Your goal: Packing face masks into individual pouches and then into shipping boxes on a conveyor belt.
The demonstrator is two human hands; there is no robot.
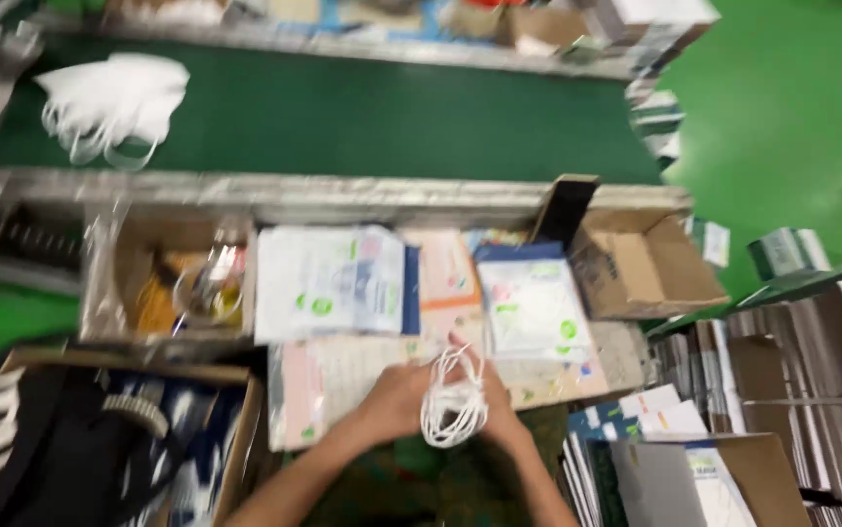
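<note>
Green flooring (792,107) surrounds a crowded packing station, seen blurred from above. Nearest the camera, at the near edge of the worktop (626,356), a small bundle of white face masks (453,402) with looped ear cords is held between both hands. The left hand (393,400) is closed against the bundle's left side, and the right hand (501,410) is pressed to its right side, fingers curled behind the loops; both are clamped on it. The bundle is judged very light, soft and easily crushed, with thin elastic loops that are likely to snag or tangle. It is best gripped by the stacked bodies rather than by the cords, though the blur hides how the stack is aligned. It looks pale, limp and slightly fanned, with cords hanging in loose arcs.

Just beyond the hands, flat printed pouches (335,281) lie side by side on the worktop, and a blue-topped stack (530,301) lies to their right. An open carton (640,265) stands at the right end, and a box of oddments (172,283) at the left. A dark box (108,439) sits at the near left corner, and stacked flat cartons (811,361) fill the right. Farther off, a dark green conveyor belt (362,112) runs across, and another heap of white masks (113,102) lies at its left end.
</note>
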